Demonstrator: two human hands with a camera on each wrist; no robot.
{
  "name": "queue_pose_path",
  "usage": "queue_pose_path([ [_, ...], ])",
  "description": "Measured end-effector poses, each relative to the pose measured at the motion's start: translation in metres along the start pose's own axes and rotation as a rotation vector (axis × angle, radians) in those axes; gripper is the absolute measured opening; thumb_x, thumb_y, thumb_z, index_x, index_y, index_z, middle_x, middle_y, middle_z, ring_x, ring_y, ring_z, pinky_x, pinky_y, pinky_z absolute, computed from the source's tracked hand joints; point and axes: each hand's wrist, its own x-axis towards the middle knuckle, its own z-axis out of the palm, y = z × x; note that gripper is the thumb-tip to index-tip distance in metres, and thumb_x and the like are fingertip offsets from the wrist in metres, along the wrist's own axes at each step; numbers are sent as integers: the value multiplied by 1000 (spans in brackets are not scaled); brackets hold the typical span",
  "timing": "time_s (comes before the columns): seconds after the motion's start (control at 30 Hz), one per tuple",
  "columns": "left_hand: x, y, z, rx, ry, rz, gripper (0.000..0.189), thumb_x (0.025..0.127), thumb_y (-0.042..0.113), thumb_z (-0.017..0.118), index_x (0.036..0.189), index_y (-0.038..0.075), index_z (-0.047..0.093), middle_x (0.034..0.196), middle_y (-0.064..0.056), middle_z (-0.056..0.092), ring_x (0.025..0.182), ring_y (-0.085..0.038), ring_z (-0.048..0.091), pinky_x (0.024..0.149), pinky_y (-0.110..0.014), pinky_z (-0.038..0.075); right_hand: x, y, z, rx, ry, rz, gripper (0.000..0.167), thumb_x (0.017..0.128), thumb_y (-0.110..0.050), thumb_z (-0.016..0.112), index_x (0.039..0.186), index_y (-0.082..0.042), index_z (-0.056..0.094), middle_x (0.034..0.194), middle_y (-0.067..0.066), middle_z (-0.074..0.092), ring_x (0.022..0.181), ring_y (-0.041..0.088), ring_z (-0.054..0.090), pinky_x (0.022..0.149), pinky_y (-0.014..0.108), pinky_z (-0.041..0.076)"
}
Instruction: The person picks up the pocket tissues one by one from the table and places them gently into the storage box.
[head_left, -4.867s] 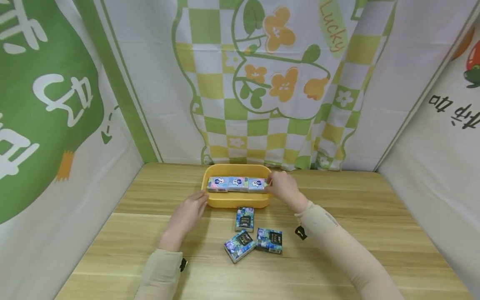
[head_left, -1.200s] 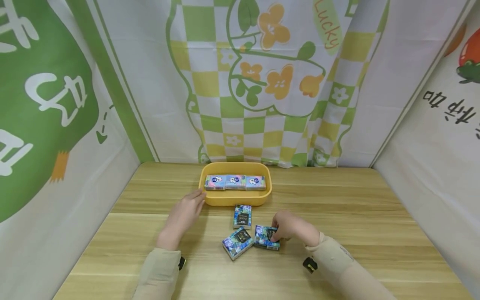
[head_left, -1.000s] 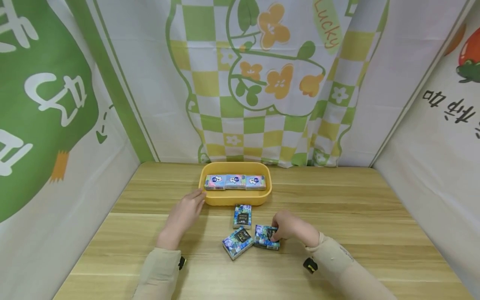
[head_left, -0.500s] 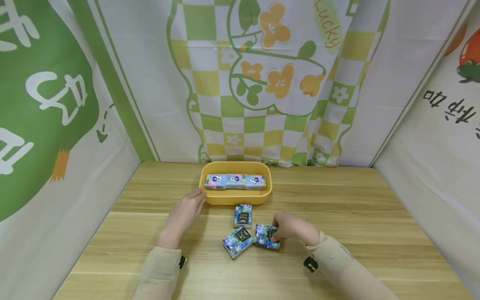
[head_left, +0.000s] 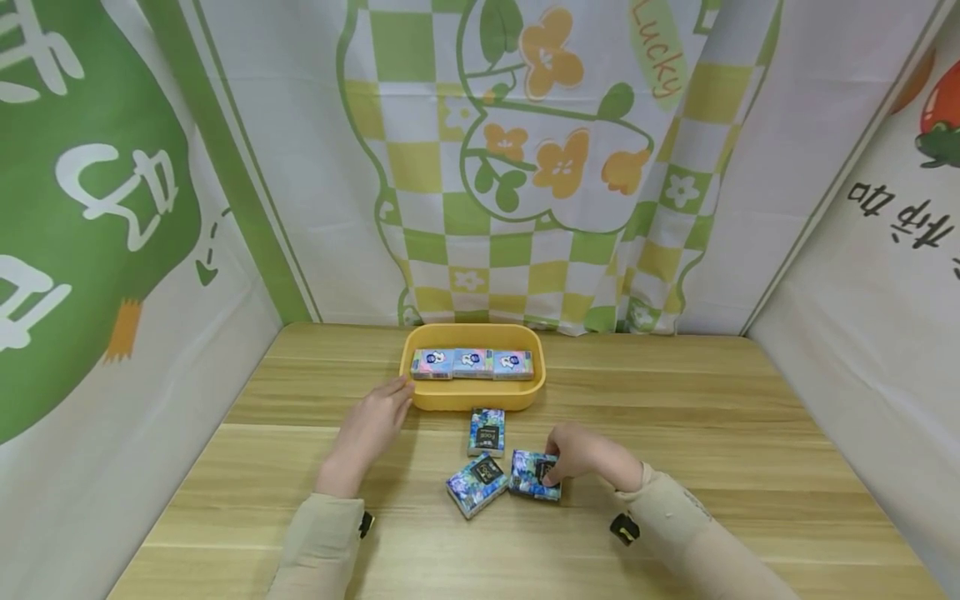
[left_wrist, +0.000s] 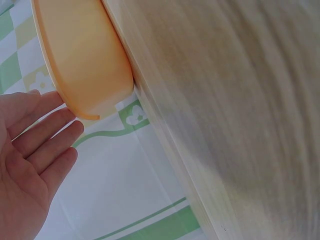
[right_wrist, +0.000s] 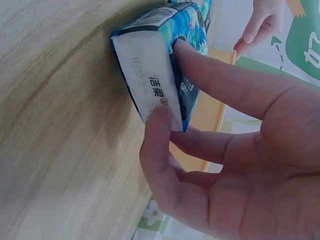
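Note:
My right hand (head_left: 583, 454) pinches the right end of a blue floral tissue pack (head_left: 528, 473) on the table. In the right wrist view, its thumb and fingers are around the white end of that tissue pack (right_wrist: 147, 75). My left hand (head_left: 373, 421) touches the front left corner of a yellow tray (head_left: 472, 401) with extended fingers. In the left wrist view, those fingertips meet the tray's rim (left_wrist: 75, 107). Inside the tray, pink-and-blue tissue packs (head_left: 472, 362) lie in a row. Two more blue floral packs lie nearby: one tissue pack (head_left: 477, 485) turned askew, another tissue pack (head_left: 487, 432) just before the tray.
A wooden table (head_left: 697, 467) carries everything. Behind the tray hangs a checked green-and-yellow curtain (head_left: 517, 267), close to its back edge. Printed cloth walls stand at the left (head_left: 240, 333) and right (head_left: 847, 317).
Since the earliest frame, my right hand has moved from the tray's right end toward me and onto the right blue tissue pack. Over the last second, both hands stay nearly still.

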Motion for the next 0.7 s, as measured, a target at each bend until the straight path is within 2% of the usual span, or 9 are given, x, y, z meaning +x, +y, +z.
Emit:
queue_pose_path([
  [0.17,0,0,0,0,6,3,29,93,13,59,120,2,64,130,-18,58,117,-36,58,99,-50,49,-2,0,0,33,8,-4,31,69,-19,85,89,-5,66,79,1,58,69,15,50,58,27,45],
  [0.33,0,-1,1,-1,8,5,29,93,13,59,119,2,64,130,-18,58,117,-36,58,100,-49,48,-3,1,-1,47,16,-19,31,69,-18,84,89,-5,64,80,1,58,71,15,49,60,27,45],
  [0.7,1,-2,2,1,0,7,29,93,13,59,120,2,63,130,-18,58,118,-35,57,102,-49,47,1,5,-6,43,11,-54,26,74,-11,79,96,-3,67,93,5,65,86,20,60,76,38,55],
])
